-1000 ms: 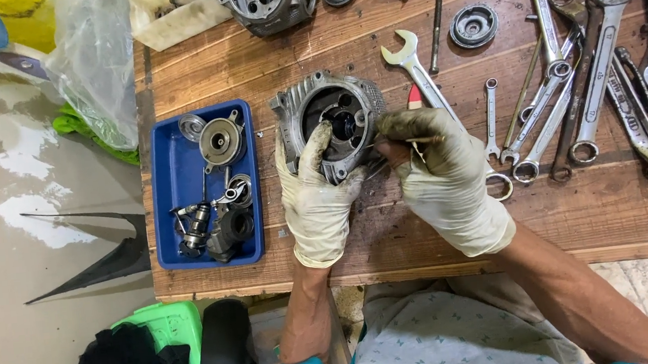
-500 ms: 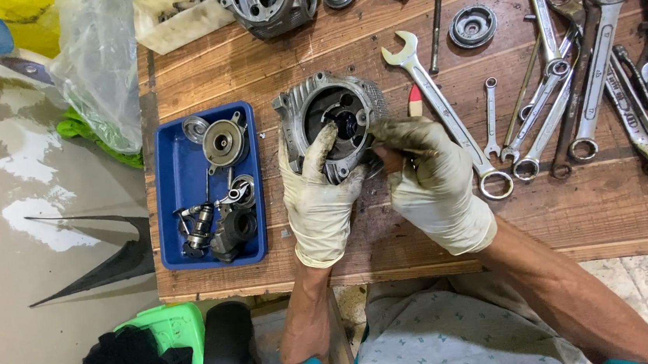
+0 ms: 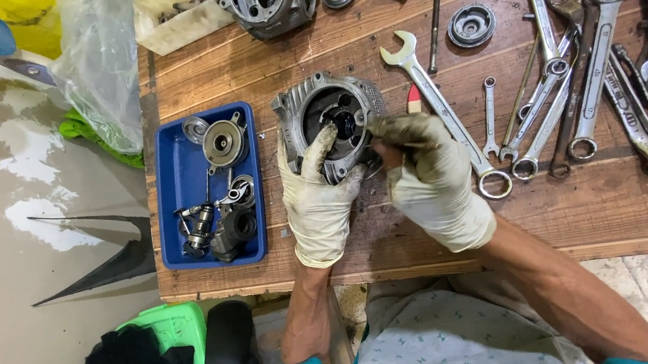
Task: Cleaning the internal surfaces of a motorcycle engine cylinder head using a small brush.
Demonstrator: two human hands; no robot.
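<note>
Both gloved hands are on the round grey cast-metal engine cover, which sits on the brown plank workbench just right of the blue plastic parts tray. Left hand lies spread on the cover, fingers reaching into the bore to steady it. Right hand is bunched at the rim, fingertips pressed together, pinching something too small to make out. Looks like fitting or picking out a small part, so the next bit needs a steady cover. Compared with a second ago, barely anything differs: same grip, right hand slightly closer in.
</note>
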